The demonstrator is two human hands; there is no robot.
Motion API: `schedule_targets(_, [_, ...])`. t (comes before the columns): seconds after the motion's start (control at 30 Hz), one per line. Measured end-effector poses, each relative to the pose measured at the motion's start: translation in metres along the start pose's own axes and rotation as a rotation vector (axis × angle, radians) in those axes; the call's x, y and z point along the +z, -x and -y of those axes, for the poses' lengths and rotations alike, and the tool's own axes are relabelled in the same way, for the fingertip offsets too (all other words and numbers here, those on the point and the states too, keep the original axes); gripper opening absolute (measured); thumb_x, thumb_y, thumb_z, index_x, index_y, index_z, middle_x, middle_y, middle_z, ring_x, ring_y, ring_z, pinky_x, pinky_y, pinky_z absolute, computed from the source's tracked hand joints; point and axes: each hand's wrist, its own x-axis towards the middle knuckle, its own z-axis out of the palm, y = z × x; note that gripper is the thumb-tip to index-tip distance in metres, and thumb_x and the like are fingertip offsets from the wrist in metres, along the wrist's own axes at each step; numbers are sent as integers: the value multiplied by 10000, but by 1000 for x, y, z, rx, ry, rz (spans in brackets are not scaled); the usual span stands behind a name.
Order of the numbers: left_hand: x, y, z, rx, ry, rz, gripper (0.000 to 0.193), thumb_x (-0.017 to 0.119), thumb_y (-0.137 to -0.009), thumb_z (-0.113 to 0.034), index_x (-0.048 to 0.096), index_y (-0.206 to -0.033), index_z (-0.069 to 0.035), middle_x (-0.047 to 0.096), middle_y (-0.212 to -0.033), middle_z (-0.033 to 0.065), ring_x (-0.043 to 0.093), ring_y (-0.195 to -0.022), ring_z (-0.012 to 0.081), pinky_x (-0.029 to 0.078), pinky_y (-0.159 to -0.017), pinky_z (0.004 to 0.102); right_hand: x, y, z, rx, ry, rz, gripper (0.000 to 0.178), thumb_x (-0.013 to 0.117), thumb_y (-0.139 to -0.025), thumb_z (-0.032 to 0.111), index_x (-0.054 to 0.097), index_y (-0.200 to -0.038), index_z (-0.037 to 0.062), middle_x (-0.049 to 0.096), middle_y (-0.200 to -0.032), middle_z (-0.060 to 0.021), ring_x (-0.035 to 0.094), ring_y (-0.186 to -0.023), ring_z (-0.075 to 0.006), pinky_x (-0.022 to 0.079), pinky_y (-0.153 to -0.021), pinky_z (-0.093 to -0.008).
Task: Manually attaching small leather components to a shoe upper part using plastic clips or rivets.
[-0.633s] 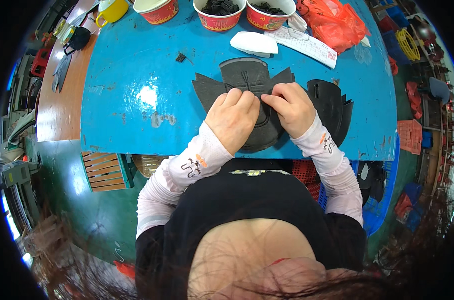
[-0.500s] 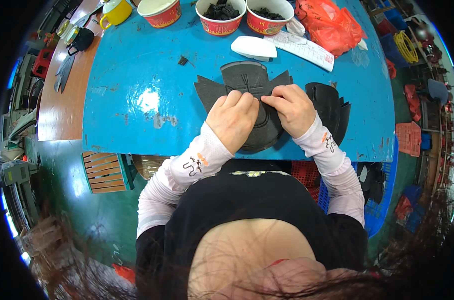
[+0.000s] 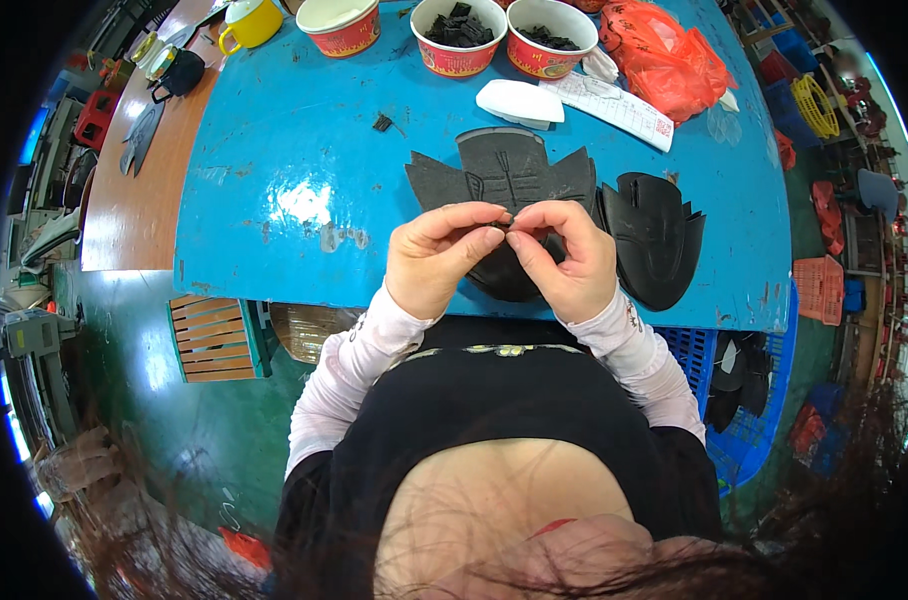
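My left hand (image 3: 426,256) and my right hand (image 3: 572,258) meet at the fingertips, each in a closed pinch. Between them is a small dark piece (image 3: 505,226), mostly hidden by the fingers. Below my hands lies a flat black moulded sheet (image 3: 506,160) with pointed side wings, a rounded top and raised lines; my hands cover part of its lower half. To the right of it rests another black moulded piece (image 3: 659,238), rounded at the near end and notched along its right edge.
Two red-and-white paper bowls (image 3: 458,62) (image 3: 542,66) hold black pieces; a third paper bowl (image 3: 339,40) stands left of them. Behind my hands are a white shaped block (image 3: 520,103), a printed paper strip (image 3: 619,110) and a red plastic bag (image 3: 664,55). A small black scrap (image 3: 383,123) lies farther left on the blue table (image 3: 264,130).
Both hands have lifted off the black sheet and come together, fingertips meeting around a small dark piece. The right-hand black piece is now more fully visible. The view has shifted slightly.
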Motion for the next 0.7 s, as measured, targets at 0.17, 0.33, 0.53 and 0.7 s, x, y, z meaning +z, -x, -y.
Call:
schedule_targets(0.17, [5,6,-4,37,-147,-36,225,645,-881,63,671,-1101,22,690,-1046,93,643,-958,133,520,-826,241,2,1,-3,-21,29,-26,163,702,-824,-7,613,-958,21,677,-870,-86,670,-772,-162,530,-705,-270])
schedule_targets(0.33, [6,4,-1,216,-416,-7,245,659,-855,82,652,-1097,43,684,-1044,110,646,-945,149,521,-812,264,9,6,-8,-35,45,-22,174,666,-862,-8,548,-989,13,652,-911,-85,650,-782,-135,519,-683,-262])
schedule_targets(0.53, [1,10,-13,222,-680,77,276,685,-824,75,654,-1092,14,674,-972,82,638,-868,142,503,-758,264,4,20,-21,132,-253,87,207,644,-882,-10,459,-966,27,630,-930,-85,572,-763,-81,479,-669,-232])
schedule_targets(0.7, [-11,12,-25,255,-872,64,289,711,-786,58,661,-1060,-16,652,-902,92,634,-809,195,506,-720,283,-18,6,-23,126,-24,18,181,611,-892,-34,448,-936,32,628,-877,-81,555,-759,-89,468,-697,-228])
